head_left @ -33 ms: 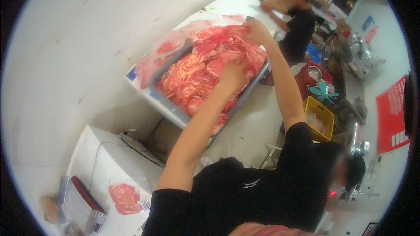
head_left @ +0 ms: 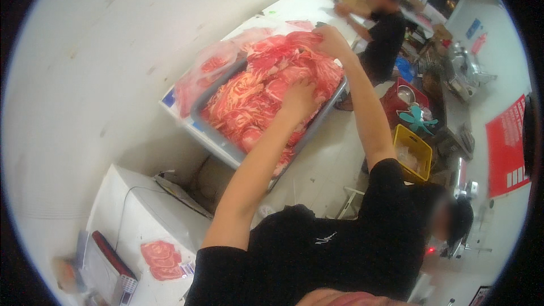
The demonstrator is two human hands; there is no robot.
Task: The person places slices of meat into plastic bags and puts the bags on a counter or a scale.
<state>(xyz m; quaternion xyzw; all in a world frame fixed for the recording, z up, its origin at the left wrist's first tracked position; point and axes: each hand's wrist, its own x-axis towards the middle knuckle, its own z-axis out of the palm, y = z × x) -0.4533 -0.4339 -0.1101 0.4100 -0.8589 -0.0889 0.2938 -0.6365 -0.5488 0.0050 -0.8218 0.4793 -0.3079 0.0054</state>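
Note:
A grey tub (head_left: 226,150) is heaped with thin slices of raw red meat (head_left: 238,99), streaked with fat. My left hand (head_left: 302,99) lies on the heap near the tub's right side, fingers spread over the slices. At the far right corner of the tub is my right hand (head_left: 332,41), bent down against the edge of the meat; its fingertips are hidden. A clear plastic bag (head_left: 198,73) with reddish meat rests along the tub's left side.
A white work surface (head_left: 294,5) runs behind the tub, with a co-worker (head_left: 385,28) beside it. At lower left, meat slices (head_left: 162,259) lie on a white top near a scale (head_left: 107,272). A yellow crate (head_left: 412,153) stands right. Another person (head_left: 453,218) is at lower right.

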